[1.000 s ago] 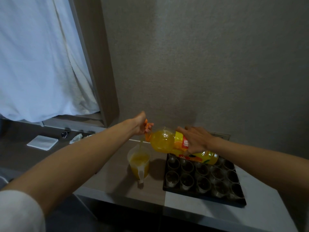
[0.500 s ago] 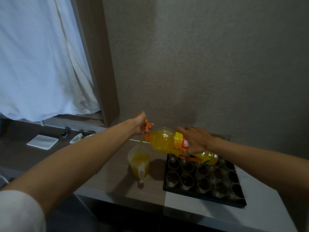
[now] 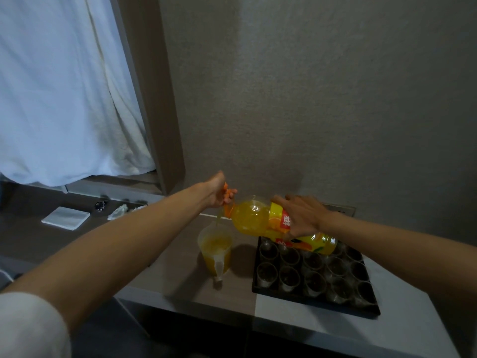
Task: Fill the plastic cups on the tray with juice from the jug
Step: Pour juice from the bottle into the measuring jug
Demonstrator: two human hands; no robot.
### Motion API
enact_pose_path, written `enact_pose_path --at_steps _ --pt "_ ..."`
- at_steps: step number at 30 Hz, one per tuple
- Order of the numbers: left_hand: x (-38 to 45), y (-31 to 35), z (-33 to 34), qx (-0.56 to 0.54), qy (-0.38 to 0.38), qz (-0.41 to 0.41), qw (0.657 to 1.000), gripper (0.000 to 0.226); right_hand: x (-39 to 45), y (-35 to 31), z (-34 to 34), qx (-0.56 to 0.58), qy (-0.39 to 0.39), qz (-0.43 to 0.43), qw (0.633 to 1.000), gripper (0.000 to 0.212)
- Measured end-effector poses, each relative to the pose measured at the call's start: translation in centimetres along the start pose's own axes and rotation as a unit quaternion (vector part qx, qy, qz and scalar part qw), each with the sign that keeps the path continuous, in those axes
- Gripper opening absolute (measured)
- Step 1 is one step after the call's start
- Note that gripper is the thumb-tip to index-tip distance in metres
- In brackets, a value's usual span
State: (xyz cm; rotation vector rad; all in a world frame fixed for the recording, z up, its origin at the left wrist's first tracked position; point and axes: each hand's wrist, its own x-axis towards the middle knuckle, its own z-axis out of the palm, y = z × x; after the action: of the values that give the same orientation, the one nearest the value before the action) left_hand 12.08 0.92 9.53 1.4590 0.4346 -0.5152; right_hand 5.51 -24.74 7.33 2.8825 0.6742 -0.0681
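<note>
While juice runs in a thin stream, the smooth two-tone bench (image 3: 180, 270) carries a black rectangular tray (image 3: 320, 304) of clear round cups (image 3: 289, 277) (all dry). Right hand (image 3: 303, 215) clasps the tilted, glossy bottle (image 3: 251, 218); left hand (image 3: 218, 193) pinches its orange cap. Beneath the neck stands the translucent jug (image 3: 215, 250), part filled. Nothing has shifted since a second ago.

I am in what looks like a bedroom or hotel room: a white curtain (image 3: 64, 94) hangs by a wood-trimmed window, the wall (image 3: 322, 99) is textured grey, and a wristwatch (image 3: 100, 205) and folded napkin (image 3: 65, 217) lie on the low ledge.
</note>
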Motion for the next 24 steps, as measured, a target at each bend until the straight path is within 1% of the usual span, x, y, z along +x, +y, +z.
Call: enact_pose_path --at_steps 4,9,13,15,17,24 --pt "-0.1 0.1 0.0 0.003 -0.002 0.004 1.0 0.045 0.1 0.0 -0.1 0.01 -0.001 0.003 1.0 0.109" --pt "0.1 0.1 -0.1 0.011 -0.003 0.004 1.0 0.041 0.2 0.0 -0.1 0.014 -0.007 0.007 1.0 0.11" --pt "0.1 0.1 -0.2 0.004 -0.006 0.007 1.0 0.029 0.3 0.0 -0.1 0.01 -0.008 0.008 1.0 0.109" --pt "0.1 0.1 -0.2 0.001 -0.01 0.008 1.0 0.03 0.4 0.0 0.0 0.009 -0.011 0.009 1.0 0.11" --pt "0.2 0.0 -0.3 0.006 -0.005 0.004 1.0 0.041 0.6 0.0 0.3 0.011 -0.011 0.011 1.0 0.112" --pt "1.0 -0.1 -0.6 0.002 0.004 -0.008 1.0 0.046 0.8 -0.1 0.6 0.022 -0.021 0.011 0.999 0.112"
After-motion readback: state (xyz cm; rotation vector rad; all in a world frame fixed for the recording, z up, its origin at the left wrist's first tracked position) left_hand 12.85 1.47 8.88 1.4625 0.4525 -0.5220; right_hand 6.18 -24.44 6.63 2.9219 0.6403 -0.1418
